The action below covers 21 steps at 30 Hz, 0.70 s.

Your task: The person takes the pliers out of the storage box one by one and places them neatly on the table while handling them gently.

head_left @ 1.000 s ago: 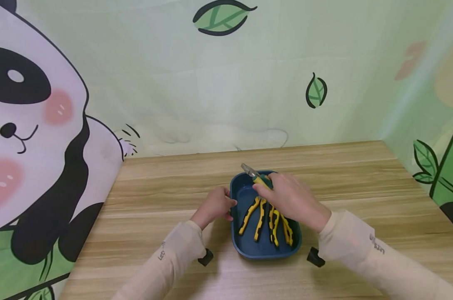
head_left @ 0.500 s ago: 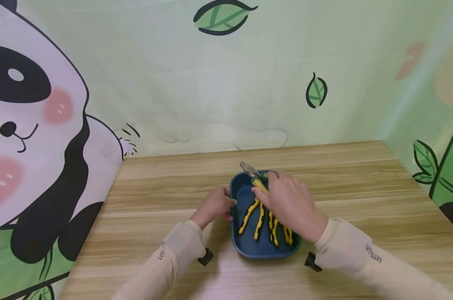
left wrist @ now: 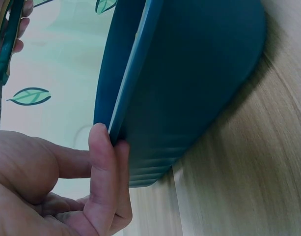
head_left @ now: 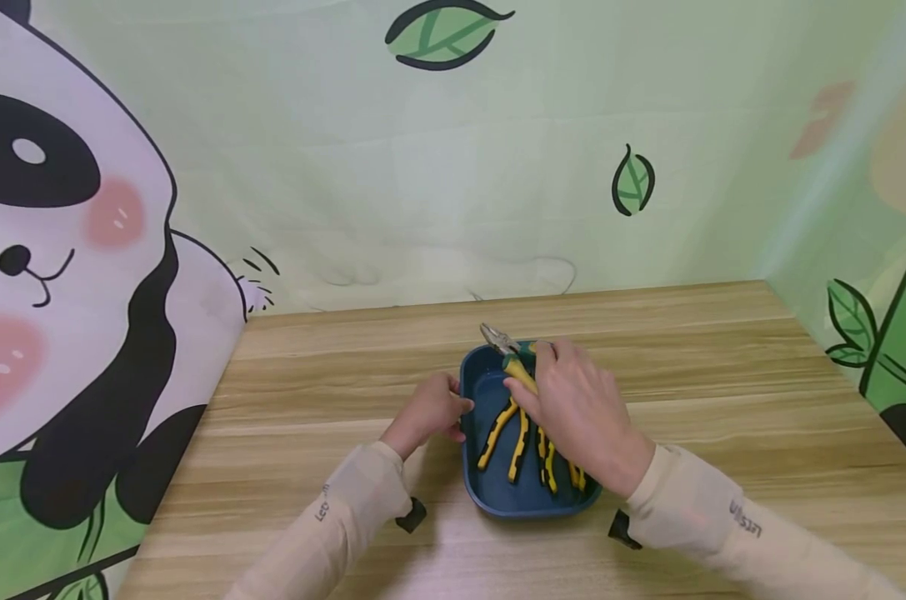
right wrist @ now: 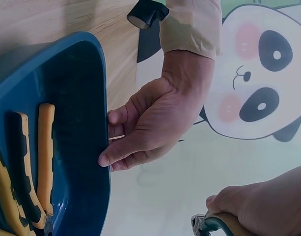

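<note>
My left hand (head_left: 426,412) pinches the left rim of a deep blue plastic bin (head_left: 523,502), thumb at the rim and fingers against the outer wall. The left wrist view shows this hold close up on the bin wall (left wrist: 189,64). My right hand (head_left: 588,412) grips pliers (head_left: 521,372) with green-and-yellow handles and a metal head, held above the bin's far part, head pointing away to the left. Several pliers with yellow-and-black handles (head_left: 523,446) lie in the bin, their heads mostly hidden beneath my right hand. Some of those handles (right wrist: 45,157) show in the right wrist view.
The bin stands on a wood-grain table (head_left: 332,367). Behind the table's back edge hangs a green backdrop (head_left: 453,183) with printed leaves and a large panda (head_left: 70,250). Black wrist-camera mounts (head_left: 411,515) project from both sleeves.
My right hand has turned slightly and shifted a little left and nearer with the pliers, covering more of the handles in the bin. My left hand and the bin have stayed still.
</note>
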### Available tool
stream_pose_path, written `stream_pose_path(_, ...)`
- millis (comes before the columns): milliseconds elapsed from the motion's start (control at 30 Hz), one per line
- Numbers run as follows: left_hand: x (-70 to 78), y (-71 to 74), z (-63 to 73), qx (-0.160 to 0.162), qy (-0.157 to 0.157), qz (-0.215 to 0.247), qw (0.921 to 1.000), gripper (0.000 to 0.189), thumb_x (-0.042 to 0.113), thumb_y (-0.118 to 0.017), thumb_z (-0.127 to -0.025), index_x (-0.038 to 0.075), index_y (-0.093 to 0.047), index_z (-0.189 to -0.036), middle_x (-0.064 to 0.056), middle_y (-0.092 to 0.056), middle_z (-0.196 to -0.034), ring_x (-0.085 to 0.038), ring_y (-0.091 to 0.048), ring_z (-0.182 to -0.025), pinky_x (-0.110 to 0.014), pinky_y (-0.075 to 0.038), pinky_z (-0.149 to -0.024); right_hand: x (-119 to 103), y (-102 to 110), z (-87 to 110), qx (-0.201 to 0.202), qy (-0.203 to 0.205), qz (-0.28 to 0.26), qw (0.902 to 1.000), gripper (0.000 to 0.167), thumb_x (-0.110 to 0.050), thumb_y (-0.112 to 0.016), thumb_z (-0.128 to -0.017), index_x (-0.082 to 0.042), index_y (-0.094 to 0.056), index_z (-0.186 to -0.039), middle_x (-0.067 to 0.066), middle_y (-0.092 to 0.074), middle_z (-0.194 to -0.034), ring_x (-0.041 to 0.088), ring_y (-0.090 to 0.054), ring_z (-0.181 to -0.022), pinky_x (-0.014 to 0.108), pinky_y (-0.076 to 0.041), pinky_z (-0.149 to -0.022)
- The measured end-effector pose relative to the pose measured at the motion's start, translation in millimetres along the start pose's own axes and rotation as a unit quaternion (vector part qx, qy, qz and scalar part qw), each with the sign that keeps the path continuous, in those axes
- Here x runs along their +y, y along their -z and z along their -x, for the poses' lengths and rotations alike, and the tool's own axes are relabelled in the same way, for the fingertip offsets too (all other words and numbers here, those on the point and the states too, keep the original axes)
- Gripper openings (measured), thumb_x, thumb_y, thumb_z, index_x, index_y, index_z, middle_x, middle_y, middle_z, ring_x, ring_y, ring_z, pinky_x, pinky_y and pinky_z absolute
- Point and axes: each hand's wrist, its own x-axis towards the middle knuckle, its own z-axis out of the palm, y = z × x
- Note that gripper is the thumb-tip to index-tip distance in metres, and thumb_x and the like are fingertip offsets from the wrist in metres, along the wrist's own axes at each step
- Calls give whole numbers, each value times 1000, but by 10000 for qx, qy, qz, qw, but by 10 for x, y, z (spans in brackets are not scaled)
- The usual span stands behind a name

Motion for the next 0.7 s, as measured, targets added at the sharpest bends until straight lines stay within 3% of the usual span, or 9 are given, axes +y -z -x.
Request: stream_pose_path(700,8,6,-8,-11,85,-74,9999,8,2,-64,-100,-4,-61,-102,-19,-65,-86,-16,-65,-53,-27,-60,-57,16,-16,17,247,99,28,9996,59,-39,-77,-94,15,-65,-117,27,-65,-104,33,-67,-77,42,-61,-53)
